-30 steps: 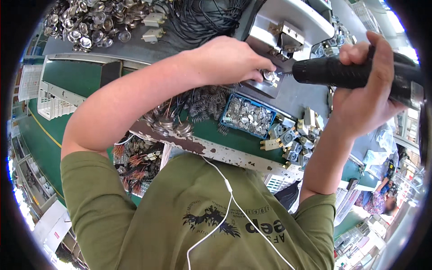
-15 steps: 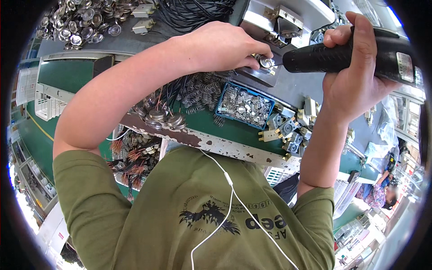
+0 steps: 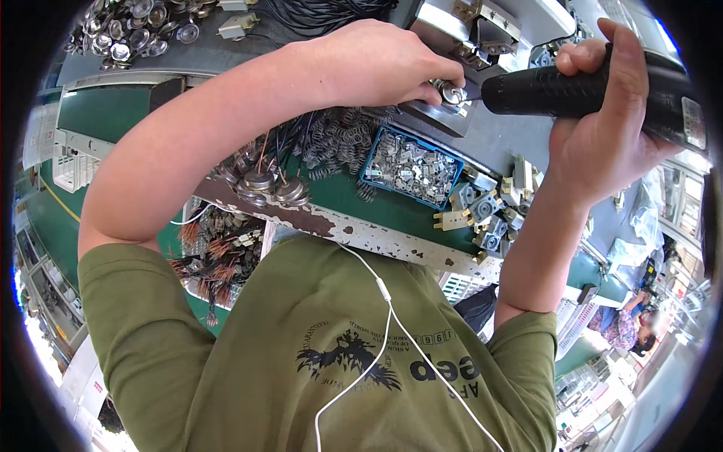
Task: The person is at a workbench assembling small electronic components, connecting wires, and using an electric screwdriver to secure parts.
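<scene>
My left hand (image 3: 388, 66) reaches across the bench, with thumb and forefinger closed on a small round metal part (image 3: 453, 93). That part rests on a metal block fixture (image 3: 446, 118). My right hand (image 3: 606, 139) is wrapped round a black power screwdriver (image 3: 553, 92), held nearly level. Its nose points left at the round part, with the thin bit close to it; whether they touch I cannot tell. Just beyond stands a metal jig with a clamp (image 3: 486, 34).
Nearer me lie a blue tray (image 3: 370, 183) of small metal pieces, a heap of springs (image 3: 339, 139), and several switch-like blocks (image 3: 489, 218). Round metal caps (image 3: 132, 30) and black cables (image 3: 316, 15) are at the back left. Wired round parts (image 3: 275, 188) lie by the chipped bench edge (image 3: 376, 245).
The whole view has shifted a little, so the bench items sit slightly higher. Both hands keep their holds, and the screwdriver stays beside the round part.
</scene>
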A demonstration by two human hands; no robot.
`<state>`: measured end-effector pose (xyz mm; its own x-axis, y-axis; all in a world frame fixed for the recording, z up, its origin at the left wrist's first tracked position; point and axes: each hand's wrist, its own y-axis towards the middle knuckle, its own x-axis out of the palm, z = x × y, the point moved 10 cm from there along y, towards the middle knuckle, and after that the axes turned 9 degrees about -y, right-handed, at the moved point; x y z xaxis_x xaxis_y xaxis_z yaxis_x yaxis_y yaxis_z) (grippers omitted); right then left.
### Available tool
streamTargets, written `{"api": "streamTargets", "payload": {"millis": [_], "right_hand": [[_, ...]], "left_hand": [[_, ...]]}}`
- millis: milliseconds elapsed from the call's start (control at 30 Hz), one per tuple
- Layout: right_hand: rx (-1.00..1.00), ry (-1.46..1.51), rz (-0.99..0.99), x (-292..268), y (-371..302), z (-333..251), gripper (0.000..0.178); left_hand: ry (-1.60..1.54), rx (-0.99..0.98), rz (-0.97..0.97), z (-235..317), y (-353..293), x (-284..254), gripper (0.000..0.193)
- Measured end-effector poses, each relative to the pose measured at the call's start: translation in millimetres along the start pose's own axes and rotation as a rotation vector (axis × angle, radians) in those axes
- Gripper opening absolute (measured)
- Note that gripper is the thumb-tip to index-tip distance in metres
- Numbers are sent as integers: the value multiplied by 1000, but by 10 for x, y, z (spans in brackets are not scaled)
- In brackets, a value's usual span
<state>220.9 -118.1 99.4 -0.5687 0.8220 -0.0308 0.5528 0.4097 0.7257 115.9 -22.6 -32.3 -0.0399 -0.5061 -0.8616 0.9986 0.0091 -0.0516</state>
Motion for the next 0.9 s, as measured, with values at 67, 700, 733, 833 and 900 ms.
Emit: {"api": "streamTargets", "payload": {"millis": [67,700,733,833,900], "right_hand": [[7,2,13,-38,-23,16,14],[81,53,84,-456,-61,532,16],[85,58,93,-547,-51,586,16],[80,78,102,-1218,12,438,16],[81,74,115,-1717,75,459,16]], "left_hand": [[-13,17,12,4,-1,-32,32],[-22,147,-38,123,-37,-58,34],[-19,149,-47,149,-86,-26,34],[419,336,297,486,-302,-182,35],[213,370,414,672,-270,-222,24]]}}
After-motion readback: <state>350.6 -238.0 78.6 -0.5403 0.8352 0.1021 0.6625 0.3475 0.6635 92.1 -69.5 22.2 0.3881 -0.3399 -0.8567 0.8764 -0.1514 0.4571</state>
